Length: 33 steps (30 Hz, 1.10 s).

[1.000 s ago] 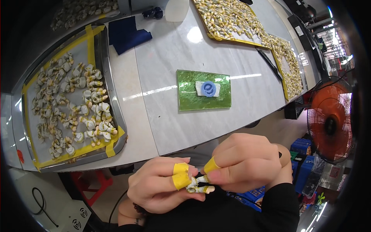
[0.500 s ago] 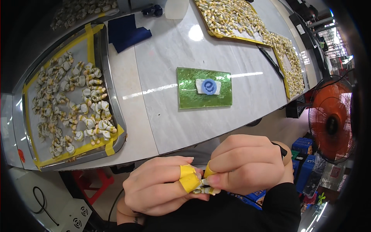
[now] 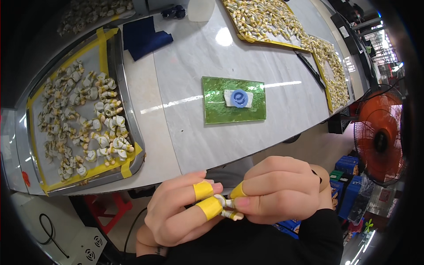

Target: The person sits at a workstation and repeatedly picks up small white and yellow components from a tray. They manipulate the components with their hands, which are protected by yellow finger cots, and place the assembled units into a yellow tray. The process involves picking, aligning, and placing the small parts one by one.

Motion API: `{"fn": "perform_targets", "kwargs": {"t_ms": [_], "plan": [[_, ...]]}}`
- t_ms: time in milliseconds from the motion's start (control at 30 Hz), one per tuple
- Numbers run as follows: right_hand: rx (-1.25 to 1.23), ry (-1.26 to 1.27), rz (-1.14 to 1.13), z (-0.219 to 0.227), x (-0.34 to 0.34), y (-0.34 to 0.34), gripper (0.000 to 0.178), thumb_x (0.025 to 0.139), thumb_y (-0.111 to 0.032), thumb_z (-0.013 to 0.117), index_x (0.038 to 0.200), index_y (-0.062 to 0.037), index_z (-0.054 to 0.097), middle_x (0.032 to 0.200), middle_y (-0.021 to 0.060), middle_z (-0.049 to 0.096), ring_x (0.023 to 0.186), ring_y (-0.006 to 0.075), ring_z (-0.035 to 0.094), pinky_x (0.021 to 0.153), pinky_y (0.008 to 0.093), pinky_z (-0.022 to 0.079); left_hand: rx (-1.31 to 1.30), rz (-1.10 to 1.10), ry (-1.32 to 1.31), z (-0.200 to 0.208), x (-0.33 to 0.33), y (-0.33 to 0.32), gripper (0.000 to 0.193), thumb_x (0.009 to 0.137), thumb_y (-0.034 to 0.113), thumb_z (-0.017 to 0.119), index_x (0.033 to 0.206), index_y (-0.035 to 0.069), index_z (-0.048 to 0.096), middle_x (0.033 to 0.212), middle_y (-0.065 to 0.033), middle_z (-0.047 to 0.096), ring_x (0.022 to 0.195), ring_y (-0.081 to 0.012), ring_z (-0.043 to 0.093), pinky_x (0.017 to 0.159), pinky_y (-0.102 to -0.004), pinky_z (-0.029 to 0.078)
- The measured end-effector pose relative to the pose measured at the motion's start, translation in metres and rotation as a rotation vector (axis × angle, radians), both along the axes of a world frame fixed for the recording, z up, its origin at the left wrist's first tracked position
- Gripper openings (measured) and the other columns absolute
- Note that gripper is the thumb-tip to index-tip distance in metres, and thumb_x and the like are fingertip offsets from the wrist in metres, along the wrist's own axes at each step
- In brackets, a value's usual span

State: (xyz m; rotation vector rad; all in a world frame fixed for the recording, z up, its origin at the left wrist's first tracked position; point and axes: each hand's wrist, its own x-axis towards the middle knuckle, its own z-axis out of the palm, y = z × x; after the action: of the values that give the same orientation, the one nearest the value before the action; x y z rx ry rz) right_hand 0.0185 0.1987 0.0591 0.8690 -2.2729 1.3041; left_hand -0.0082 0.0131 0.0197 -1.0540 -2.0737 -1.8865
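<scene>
Close to my body, just off the table's front edge, both hands meet over a tiny figurine part. My left hand (image 3: pixel 176 212) is closed on a white figurine body (image 3: pixel 232 215) with yellow bands; yellow tape wraps two of its fingers, which hide much of the body. From the other side my right hand (image 3: pixel 282 190), also with yellow tape on a finger, pinches a small white piece (image 3: pixel 229 203) between thumb and forefinger. This piece touches the body, or nearly so; its far end is covered by my fingertips.
Similar white figurine bodies fill a yellow-taped metal tray (image 3: pixel 128 101) at left. A green glassy slab (image 3: pixel 216 115) carries a white pad and a blue ring-shaped dish (image 3: pixel 239 99). Trays of small pieces (image 3: pixel 265 20) stand far right, near a black pen-like tool (image 3: pixel 310 70). An orange fan (image 3: pixel 380 137) is right.
My left fingers have lifted and spread a little, showing more of the figurine body. The right hand stays nearly in place, still pinching the small white piece.
</scene>
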Motion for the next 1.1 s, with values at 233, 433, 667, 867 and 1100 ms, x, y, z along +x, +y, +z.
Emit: {"fn": "perform_targets", "kwargs": {"t_ms": [233,433,667,867,1100], "plan": [[-0.084,-0.341,0.071,0.009,-0.015,0.012,0.017,0.068,-0.012,0.078,0.082,-0.0083,0.070,0.080,0.0039,0.058,0.068,0.0161,0.051,0.057,0.0259,0.038,0.421,-0.264,-0.706,-0.005,0.006,0.000,0.029,0.071,0.005,0.076,0.094,-0.007,0.063,0.083,-0.0140,0.067,0.074,-0.0194,0.065,0.069,-0.0278,0.051],[-0.067,-0.485,0.203,0.009,-0.015,0.011,0.016,0.068,-0.015,0.079,0.079,-0.0105,0.069,0.090,0.0040,0.052,0.078,0.0169,0.048,0.059,0.0254,0.036,0.356,-0.477,-0.845,-0.010,0.004,-0.005,0.024,0.070,0.006,0.077,0.087,-0.006,0.065,0.078,-0.0130,0.067,0.070,-0.0170,0.065,0.066,-0.0245,0.049],[-0.039,-0.505,0.244,0.009,-0.011,0.008,0.016,0.070,-0.012,0.077,0.081,-0.0068,0.067,0.093,0.0075,0.051,0.080,0.0197,0.050,0.066,0.0276,0.041,0.211,-0.460,-0.737,0.002,-0.001,-0.004,0.022,0.070,0.007,0.077,0.085,-0.004,0.065,0.077,-0.0106,0.067,0.068,-0.0177,0.065,0.064,-0.0248,0.050],[0.057,-0.394,0.169,0.009,-0.003,0.017,0.021,0.070,-0.017,0.077,0.087,-0.0085,0.068,0.095,0.0079,0.052,0.083,0.0216,0.052,0.070,0.0294,0.043,-0.274,-0.190,-0.169,0.029,-0.021,-0.033,0.026,0.063,0.015,0.080,0.079,0.001,0.065,0.070,-0.0103,0.064,0.062,-0.0237,0.063,0.057,-0.0296,0.051],[0.102,-0.413,-0.179,0.007,0.026,0.045,0.028,0.063,-0.010,0.079,0.090,-0.0099,0.068,0.094,0.0061,0.053,0.081,0.0188,0.053,0.065,0.0282,0.043,-1.048,0.216,0.368,0.084,-0.114,-0.096,0.040,0.068,0.008,0.069,0.107,0.003,0.061,0.104,-0.0143,0.061,0.101,-0.0303,0.055,0.087,-0.0386,0.042]]}}
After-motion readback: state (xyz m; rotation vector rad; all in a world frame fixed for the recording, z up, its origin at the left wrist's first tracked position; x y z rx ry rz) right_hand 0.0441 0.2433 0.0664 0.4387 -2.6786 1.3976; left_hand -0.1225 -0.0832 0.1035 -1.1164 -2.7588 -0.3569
